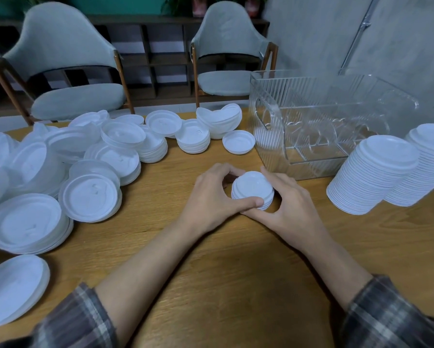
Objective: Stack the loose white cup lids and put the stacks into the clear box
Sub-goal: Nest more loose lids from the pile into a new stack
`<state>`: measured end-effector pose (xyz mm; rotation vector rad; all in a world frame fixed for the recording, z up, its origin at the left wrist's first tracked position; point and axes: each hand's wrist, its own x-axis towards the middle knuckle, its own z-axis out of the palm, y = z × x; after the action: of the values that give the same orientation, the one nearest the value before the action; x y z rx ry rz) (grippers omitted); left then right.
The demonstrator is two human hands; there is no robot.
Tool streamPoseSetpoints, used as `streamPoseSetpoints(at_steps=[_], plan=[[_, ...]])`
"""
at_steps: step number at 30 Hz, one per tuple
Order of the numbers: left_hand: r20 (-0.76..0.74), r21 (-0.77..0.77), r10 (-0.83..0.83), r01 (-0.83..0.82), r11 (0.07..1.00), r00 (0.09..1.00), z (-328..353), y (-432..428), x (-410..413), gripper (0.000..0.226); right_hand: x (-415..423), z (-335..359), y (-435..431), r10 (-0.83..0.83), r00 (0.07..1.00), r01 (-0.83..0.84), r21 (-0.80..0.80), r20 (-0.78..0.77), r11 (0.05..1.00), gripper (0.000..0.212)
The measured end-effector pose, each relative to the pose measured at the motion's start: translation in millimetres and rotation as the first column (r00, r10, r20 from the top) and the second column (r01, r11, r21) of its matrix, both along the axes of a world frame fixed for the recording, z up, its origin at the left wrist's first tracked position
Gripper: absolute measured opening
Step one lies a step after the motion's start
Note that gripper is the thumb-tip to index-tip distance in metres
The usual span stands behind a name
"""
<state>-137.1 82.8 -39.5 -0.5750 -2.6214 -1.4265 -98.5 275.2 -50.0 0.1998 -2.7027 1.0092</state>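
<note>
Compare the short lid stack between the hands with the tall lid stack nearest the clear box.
Height: the short stack is only a few lids high; the tall stack holds many more.
Hold: the left hand and right hand grip the short stack; the tall stack stands untouched.
Both are nested white lids.

Heaped at left as loose white lids (90,194), mostly rim-up in low overlapping piles, gathered in the middle into a short stack (252,189) dome-up, and piled at right into tall leaning stacks (376,169), two together, just beside the upright clear ribbed box (268,136).
</note>
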Motion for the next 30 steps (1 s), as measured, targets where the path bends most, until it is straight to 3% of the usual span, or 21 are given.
streamPoseSetpoints(at_steps=[3,6,10,13,16,26,30], plan=[[0.004,0.055,-0.003,0.003,0.998,1.0,5,-1,-3,0.04,0,0,0,-0.018,1.0,0.018,0.004,0.002,1.0,0.099],[-0.099,0.057,0.026,-0.021,0.998,0.995,9,-2,-16,0.027,-1,0,0,-0.053,0.998,0.053,0.003,-0.014,0.999,0.097],[-0.244,-0.15,0.0,-0.038,0.988,0.97,4,-1,-48,0.033,1,0,0,-0.068,0.997,0.069,0.016,-0.033,0.998,0.092],[-0.267,-0.3,-0.068,-0.016,0.954,0.961,-3,1,-71,0.042,2,0,0,-0.07,0.997,0.071,0.02,-0.029,0.997,0.085],[-0.27,-0.342,-0.073,-0.025,0.939,0.96,-8,1,-84,0.044,1,0,-1,-0.059,0.998,0.06,0.018,-0.029,0.998,0.083],[-0.32,-0.206,0.074,-0.145,0.968,0.945,-9,-9,-65,0.029,4,4,-2,-0.047,0.999,0.046,0.018,0.005,0.999,0.086],[-0.229,0.104,0.227,-0.208,0.973,0.947,0,-14,-42,0.029,6,5,-3,-0.043,0.999,0.044,-0.011,0.026,0.999,0.086]])
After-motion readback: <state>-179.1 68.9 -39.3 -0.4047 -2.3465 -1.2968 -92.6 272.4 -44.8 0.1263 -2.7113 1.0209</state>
